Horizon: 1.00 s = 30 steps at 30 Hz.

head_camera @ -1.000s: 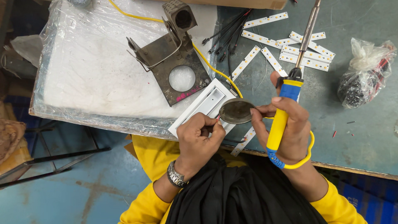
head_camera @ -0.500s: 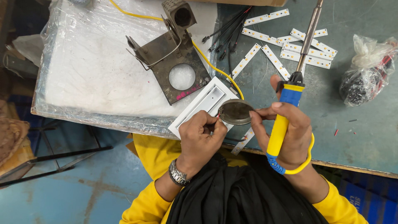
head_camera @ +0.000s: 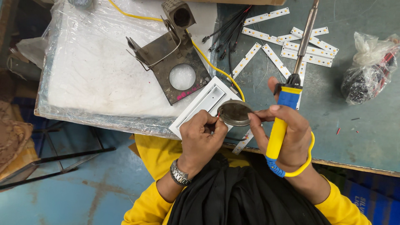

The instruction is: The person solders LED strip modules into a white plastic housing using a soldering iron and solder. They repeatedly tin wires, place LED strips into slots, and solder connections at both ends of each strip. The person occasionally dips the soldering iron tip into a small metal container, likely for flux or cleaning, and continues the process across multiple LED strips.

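My left hand (head_camera: 202,137) is closed, pinching a thin red wire end right beside a small round metal tin (head_camera: 234,113). My right hand (head_camera: 287,133) grips a soldering iron (head_camera: 287,104) with a blue and yellow handle, its metal shaft pointing away toward the far side of the bench. The fingertips of that hand also steady the tin's rim. Under the tin lies a white rectangular light housing (head_camera: 204,105). A watch sits on my left wrist.
A dark metal soldering iron stand (head_camera: 171,62) rests on a plastic-covered white foam slab (head_camera: 96,71). Several white LED strips (head_camera: 287,46) and black wires (head_camera: 227,33) lie on the green bench. A plastic bag of parts (head_camera: 368,66) sits at right. A yellow cord (head_camera: 208,58) crosses the bench.
My left hand has shifted slightly closer to the tin with the wire. The right hand and iron stay almost still.
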{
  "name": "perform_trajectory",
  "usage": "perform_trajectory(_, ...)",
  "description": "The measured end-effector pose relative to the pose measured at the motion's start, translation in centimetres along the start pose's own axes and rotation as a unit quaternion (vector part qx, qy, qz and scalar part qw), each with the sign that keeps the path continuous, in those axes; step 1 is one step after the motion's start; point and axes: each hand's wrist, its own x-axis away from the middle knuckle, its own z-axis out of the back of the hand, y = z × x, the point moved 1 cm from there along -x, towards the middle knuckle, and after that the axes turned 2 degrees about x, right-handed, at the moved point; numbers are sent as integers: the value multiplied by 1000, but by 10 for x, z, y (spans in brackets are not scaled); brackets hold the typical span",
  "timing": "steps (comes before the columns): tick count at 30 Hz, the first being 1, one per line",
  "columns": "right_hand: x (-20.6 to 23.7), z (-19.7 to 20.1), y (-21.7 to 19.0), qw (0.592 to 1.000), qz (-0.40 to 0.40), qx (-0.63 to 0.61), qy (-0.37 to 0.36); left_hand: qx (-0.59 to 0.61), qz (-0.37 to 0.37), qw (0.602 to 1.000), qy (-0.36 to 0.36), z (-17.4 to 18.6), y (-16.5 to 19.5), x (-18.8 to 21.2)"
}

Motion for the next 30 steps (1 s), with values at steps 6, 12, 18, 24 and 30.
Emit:
perform_trajectory(6,-2,-1,-3,1000,7,6,3,-4,6,1000,-1,0,-1,0)
perform_trajectory(12,-1,-2,-2,1000,3,3,2,8,3,1000,10,0,-3,2)
perform_trajectory(18,-6,-1,5,1000,0,-9,10,68,54,996,6,2,2,1)
perform_trajectory(24,-10,1,5,1000,0,-19,23,118,170,977,-41,10,7,-5)
perform_trajectory(30,-7,1,0,1000,11,-14,15,132,191,971,-50,14,3,-10)
